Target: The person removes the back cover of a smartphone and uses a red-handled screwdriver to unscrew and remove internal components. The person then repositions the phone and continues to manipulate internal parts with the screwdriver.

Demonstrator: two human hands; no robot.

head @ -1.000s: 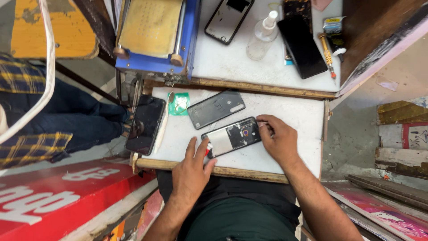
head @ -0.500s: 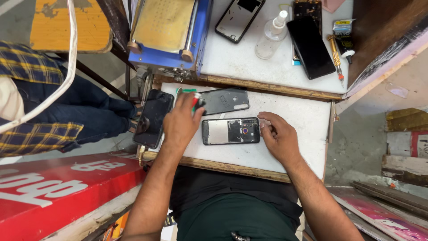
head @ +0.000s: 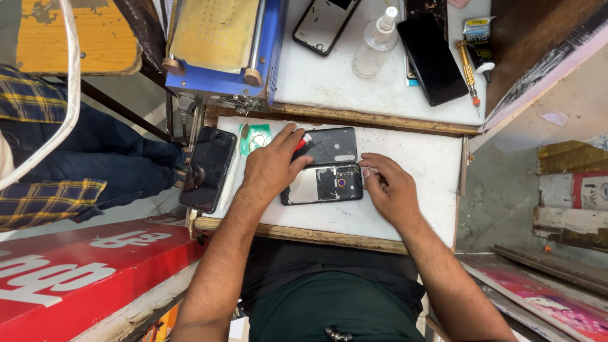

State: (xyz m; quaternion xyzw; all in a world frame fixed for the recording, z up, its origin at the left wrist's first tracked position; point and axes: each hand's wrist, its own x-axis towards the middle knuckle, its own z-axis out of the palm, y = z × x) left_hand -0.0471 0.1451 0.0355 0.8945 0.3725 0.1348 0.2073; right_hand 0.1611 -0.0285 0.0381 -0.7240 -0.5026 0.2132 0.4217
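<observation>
Head view, looking straight down: a small white work table with a wooden near edge is seen, and on it an opened phone lies flat with its back removed, so that the dark inner boards and a small round part are exposed upward. Just beyond it, touching or nearly touching along its far edge, the detached dark back cover is laid. The left hand is spread over the left end of both pieces, its fingers curled down around a small red object that is pressed against the cover; what that object is cannot be told. The right hand is set at the right end of the phone, thumb and forefinger pinched together at its far right corner, apparently so that the body is steadied from that side; whether anything is held between them cannot be told. At the left rim of the table a second dark phone is rested partly over the edge, and a small green packet lies beside it. On the farther white surface a blue machine with a yellow plate, a clear spray bottle, a black phone, a phone frame and a screwdriver are kept apart from the work.
</observation>
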